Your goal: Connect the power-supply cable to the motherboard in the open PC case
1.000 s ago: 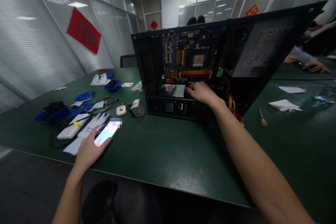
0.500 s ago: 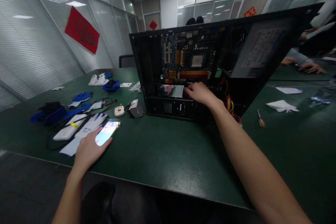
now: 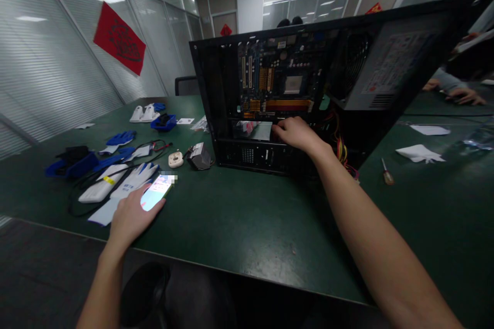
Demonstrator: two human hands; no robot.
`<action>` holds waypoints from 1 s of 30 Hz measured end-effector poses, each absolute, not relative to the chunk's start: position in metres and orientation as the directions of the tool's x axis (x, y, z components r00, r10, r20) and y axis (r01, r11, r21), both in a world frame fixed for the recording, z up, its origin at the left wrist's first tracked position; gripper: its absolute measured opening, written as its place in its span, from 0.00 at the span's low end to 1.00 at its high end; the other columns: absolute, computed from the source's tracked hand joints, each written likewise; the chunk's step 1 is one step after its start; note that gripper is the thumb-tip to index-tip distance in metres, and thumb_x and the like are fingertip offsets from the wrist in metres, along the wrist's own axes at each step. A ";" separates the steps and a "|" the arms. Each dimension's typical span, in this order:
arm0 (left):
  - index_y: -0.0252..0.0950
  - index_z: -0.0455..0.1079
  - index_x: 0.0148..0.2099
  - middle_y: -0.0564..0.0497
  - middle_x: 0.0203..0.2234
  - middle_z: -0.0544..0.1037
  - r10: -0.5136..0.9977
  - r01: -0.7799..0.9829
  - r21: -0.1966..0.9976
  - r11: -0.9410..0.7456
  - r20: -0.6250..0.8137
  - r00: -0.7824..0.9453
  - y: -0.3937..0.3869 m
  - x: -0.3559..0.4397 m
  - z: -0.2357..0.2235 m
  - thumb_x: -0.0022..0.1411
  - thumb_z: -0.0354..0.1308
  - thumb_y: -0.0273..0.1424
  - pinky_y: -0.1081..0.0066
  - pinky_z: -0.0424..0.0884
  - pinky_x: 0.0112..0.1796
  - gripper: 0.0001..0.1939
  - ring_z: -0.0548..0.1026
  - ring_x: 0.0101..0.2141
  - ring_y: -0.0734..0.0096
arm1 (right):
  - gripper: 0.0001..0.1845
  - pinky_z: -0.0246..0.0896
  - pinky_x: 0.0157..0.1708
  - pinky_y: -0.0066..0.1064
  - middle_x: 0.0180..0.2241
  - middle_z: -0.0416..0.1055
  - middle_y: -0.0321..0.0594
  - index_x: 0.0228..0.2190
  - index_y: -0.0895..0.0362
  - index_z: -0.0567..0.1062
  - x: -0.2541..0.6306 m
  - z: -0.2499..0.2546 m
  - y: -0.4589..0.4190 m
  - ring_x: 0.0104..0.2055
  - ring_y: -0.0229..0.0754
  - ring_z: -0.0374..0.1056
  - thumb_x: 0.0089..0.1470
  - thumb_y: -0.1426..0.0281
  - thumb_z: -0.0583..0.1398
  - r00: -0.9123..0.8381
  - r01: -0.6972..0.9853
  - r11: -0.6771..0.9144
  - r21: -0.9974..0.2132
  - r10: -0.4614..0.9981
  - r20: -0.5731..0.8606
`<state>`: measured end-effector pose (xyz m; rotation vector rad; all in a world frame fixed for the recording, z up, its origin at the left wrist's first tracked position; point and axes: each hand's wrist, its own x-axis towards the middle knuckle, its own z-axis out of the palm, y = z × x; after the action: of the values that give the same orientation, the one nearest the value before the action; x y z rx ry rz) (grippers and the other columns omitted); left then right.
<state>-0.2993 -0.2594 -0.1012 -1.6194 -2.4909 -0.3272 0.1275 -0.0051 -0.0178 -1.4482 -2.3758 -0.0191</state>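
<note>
A black computer case [image 3: 231, 156] stands open on the table, its motherboard [image 3: 283, 56] and a grey power supply [image 3: 397, 61] showing. My right hand [image 3: 296, 133] reaches in at the lower bay, fingers curled over the frame edge, the fingertips hidden. My left hand [image 3: 133, 213] rests on the table, thumb and fingers around the lower end of a smartphone [image 3: 157, 193] with a lit screen. Loose coloured cables [image 3: 341, 151] hang inside the case, right of my right wrist. A CPU cooler-like dark block [image 3: 199, 157] sits by the case's left corner.
Left on the green table [image 3: 231, 226] lie gloves [image 3: 135, 182], a white power bank-like bar [image 3: 103, 184], blue trays [image 3: 73, 164] and a small white case [image 3: 175, 159]. To the right are a screwdriver [image 3: 387, 174] and crumpled tissue [image 3: 420, 153]. Another person's hands [image 3: 463, 95] rest at far right.
The view has shifted slightly, so the case looks a little larger and further right. Both hands keep their places on the phone and the case.
</note>
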 end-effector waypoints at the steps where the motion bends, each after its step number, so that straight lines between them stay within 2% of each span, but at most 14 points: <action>1: 0.31 0.64 0.65 0.37 0.59 0.71 0.881 0.916 0.100 0.389 0.250 -0.401 -0.259 -0.299 -0.101 0.60 0.50 0.53 0.49 0.66 0.56 0.40 0.70 0.56 0.39 | 0.23 0.60 0.36 0.34 0.37 0.80 0.54 0.33 0.60 0.82 0.128 -0.018 -0.005 0.42 0.53 0.76 0.66 0.63 0.51 -0.413 0.862 0.478 -0.171 0.856 0.310; 13: 0.32 0.66 0.63 0.38 0.57 0.73 0.877 0.917 0.094 0.389 0.267 -0.399 -0.260 -0.295 -0.099 0.61 0.49 0.53 0.50 0.68 0.55 0.38 0.72 0.55 0.41 | 0.23 0.61 0.36 0.34 0.36 0.80 0.54 0.33 0.59 0.82 0.128 -0.018 -0.004 0.41 0.52 0.76 0.66 0.63 0.51 -0.415 0.859 0.481 -0.177 0.855 0.310; 30: 0.31 0.65 0.64 0.37 0.58 0.72 0.885 0.910 0.108 0.400 0.214 -0.414 -0.260 -0.291 -0.095 0.60 0.49 0.53 0.49 0.67 0.55 0.38 0.71 0.56 0.40 | 0.24 0.61 0.37 0.35 0.37 0.80 0.55 0.35 0.60 0.83 0.128 -0.016 -0.008 0.41 0.54 0.75 0.66 0.62 0.50 -0.401 0.870 0.461 -0.173 0.868 0.294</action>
<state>-0.2914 -0.2604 -0.0948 -1.6267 -2.5240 -0.3142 0.1275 -0.0081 -0.0159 -1.4725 -2.3743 -0.0111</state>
